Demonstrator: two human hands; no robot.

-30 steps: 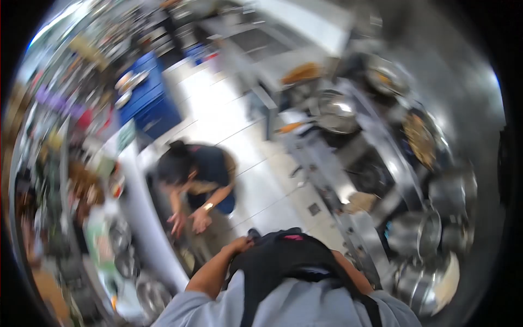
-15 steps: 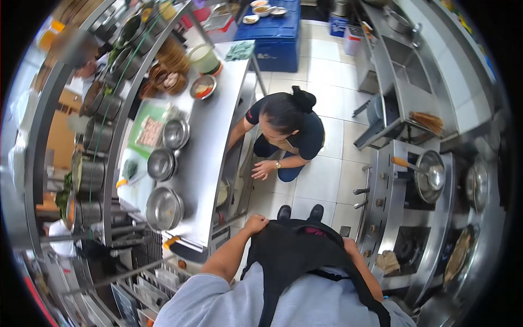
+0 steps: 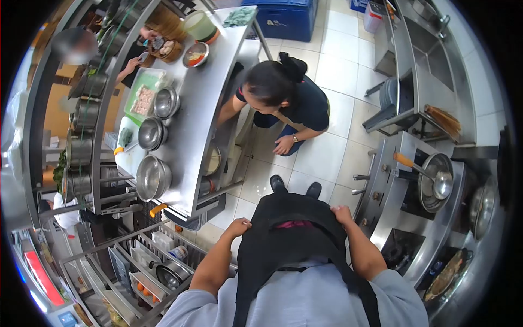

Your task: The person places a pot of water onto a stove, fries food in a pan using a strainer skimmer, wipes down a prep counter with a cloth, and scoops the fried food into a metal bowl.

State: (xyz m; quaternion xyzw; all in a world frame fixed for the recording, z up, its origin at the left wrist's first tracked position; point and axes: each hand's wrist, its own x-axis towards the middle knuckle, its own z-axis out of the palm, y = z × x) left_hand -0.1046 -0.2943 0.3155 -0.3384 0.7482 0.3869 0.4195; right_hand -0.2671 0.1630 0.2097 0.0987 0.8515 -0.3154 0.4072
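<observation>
My left hand (image 3: 238,226) is closed at the left edge of the black apron (image 3: 291,234), its fingers pinched at the cloth. At the apron's right edge my right hand (image 3: 341,214) pinches the cloth too. My black shoes (image 3: 278,184) stand on the white tiles beyond the apron. Ahead of me a person (image 3: 283,98) in a dark shirt crouches beside the steel table (image 3: 190,131), one arm reaching under it and the other hand over the knee.
Steel bowls (image 3: 153,177) and a tray of pale pieces (image 3: 144,100) sit on the table. A stove with a wok (image 3: 436,182) and ladle stands at right, a sink (image 3: 430,52) behind it. A rack (image 3: 147,261) is at lower left. Another person's hand (image 3: 132,65) shows behind the table.
The view has turned and steadied. The crouching person's free hand has drawn back toward the knee. My right hand has come into clearer view at the apron's edge.
</observation>
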